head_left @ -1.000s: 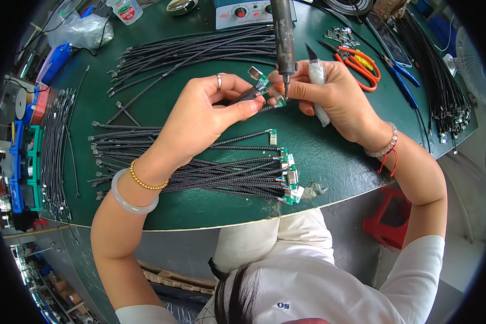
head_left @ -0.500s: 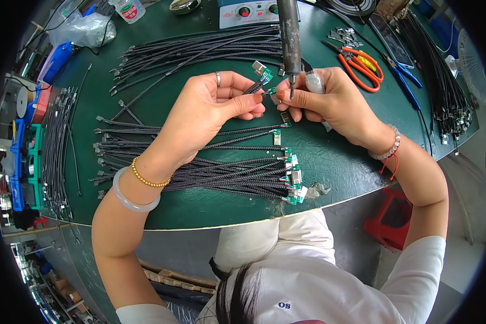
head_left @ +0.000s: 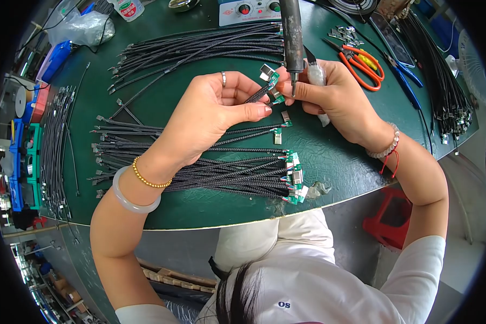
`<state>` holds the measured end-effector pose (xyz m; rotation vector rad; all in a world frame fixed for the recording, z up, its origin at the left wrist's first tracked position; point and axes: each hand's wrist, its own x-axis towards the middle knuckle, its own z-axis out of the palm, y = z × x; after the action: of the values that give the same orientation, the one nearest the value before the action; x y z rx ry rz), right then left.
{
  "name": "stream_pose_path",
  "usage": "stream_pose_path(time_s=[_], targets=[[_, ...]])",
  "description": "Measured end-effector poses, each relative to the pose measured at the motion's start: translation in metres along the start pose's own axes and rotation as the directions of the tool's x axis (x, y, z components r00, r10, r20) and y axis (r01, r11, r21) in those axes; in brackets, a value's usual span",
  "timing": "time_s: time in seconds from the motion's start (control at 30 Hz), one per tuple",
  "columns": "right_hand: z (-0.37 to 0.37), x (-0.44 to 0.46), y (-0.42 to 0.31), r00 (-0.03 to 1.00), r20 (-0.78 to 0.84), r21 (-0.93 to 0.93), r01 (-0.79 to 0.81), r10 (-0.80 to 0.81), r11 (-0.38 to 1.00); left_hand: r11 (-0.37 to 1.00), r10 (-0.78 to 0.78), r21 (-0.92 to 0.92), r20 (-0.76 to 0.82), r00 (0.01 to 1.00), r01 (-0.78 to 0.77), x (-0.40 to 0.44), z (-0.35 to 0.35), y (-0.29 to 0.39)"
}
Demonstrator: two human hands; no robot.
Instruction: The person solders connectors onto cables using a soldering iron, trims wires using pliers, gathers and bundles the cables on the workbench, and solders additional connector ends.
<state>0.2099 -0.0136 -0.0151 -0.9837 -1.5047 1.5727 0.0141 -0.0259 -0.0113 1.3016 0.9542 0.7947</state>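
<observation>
My left hand is closed around black braided cables whose ends carry small green circuit boards with metal connectors. My right hand has its thumb and fingers pinched close to those boards; whether the fingertips grip a board I cannot tell. A white-wrapped tool with a dark flat end lies held in the same hand. A soldering iron hangs tip down just in front of my right fingertips. Below my hands lies a bundle of braided cables with green-board ends.
Another braided cable bundle lies behind my left hand. A soldering station stands at the back. To the right are orange-handled pliers, a blue-handled tool, loose metal connectors and more black cables. Thin cables lie left.
The cable ends in my left hand have moved slightly right and turned, showing more of the boards. My left thumb has shifted down off the board, and the white-wrapped tool stands more upright.
</observation>
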Motion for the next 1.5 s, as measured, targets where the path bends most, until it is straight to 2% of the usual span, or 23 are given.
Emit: stream_pose_path(time_s=[0.13,0.2,0.6,1.03,1.1,1.13,1.2,1.5], targets=[[-0.001,-0.001,-0.003,1.0,0.001,-0.028,0.003,-0.003,1.0,1.0,0.004,0.029,-0.011,1.0,-0.003,0.0,0.001,-0.001],[-0.002,-0.003,-0.009,0.997,0.043,-0.084,-0.058,0.062,0.995,1.0,0.021,0.02,-0.018,1.0,-0.021,-0.001,0.002,-0.001],[-0.002,-0.005,-0.006,1.0,0.018,-0.137,0.007,-0.004,0.991,0.999,0.039,-0.024,-0.024,0.999,-0.04,-0.001,-0.002,-0.002],[-0.001,-0.004,-0.006,0.999,0.016,-0.117,-0.03,0.032,0.993,0.997,0.08,-0.013,-0.048,0.996,-0.081,0.0,-0.003,-0.004],[0.003,-0.003,-0.001,0.993,-0.074,-0.077,0.091,-0.096,0.993,0.996,0.083,-0.013,-0.063,0.995,-0.084,0.0,-0.002,-0.003],[0.002,-0.003,-0.002,0.993,-0.074,-0.076,0.091,-0.096,0.993,0.996,0.085,-0.014,-0.078,0.993,-0.086,0.0,-0.002,-0.003],[-0.001,-0.004,-0.004,0.998,0.018,-0.148,0.059,-0.057,0.987,0.996,0.088,-0.017,-0.078,0.993,-0.089,0.0,-0.002,-0.002],[-0.006,-0.003,0.0,1.0,0.014,-0.228,0.0,0.003,0.974,0.996,0.083,-0.031,-0.095,0.992,-0.087,0.001,-0.003,-0.002]])
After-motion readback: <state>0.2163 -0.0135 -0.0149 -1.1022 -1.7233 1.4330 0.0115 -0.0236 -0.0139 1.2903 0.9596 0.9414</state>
